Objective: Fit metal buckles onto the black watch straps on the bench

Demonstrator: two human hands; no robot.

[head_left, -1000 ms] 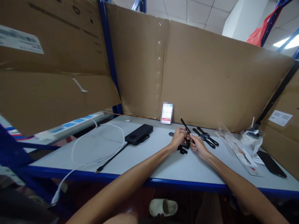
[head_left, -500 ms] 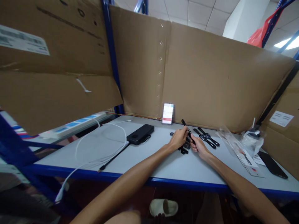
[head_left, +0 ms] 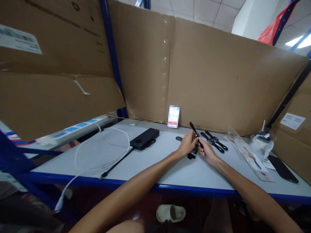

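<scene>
A black spokeshave (head_left: 192, 126) is tilted between my hands, its far handle rising past my fingers. My left hand (head_left: 187, 144) is closed at its middle, where the fingers hide the detail. My right hand (head_left: 207, 149) is closed around the near handle. Beneath my hands lie small black parts (head_left: 191, 156), partly covered, and a black handle end (head_left: 179, 138) sticks out left of my left hand. Two more black spokeshaves (head_left: 211, 141) lie side by side on the table, just right of my right hand.
A phone (head_left: 173, 116) leans on the cardboard wall (head_left: 218, 74). Left are a black power bank (head_left: 145, 139), white cable (head_left: 102, 168) and power strip (head_left: 75, 129). Right are clear packaging (head_left: 252, 158), a bagged cup (head_left: 262, 142) and a dark phone (head_left: 283, 168). The table (head_left: 155, 171) has a blue edge.
The camera view has shifted slightly. My left fingers have moved a little along the spokeshave toward my right hand, and the black handle at left shows more.
</scene>
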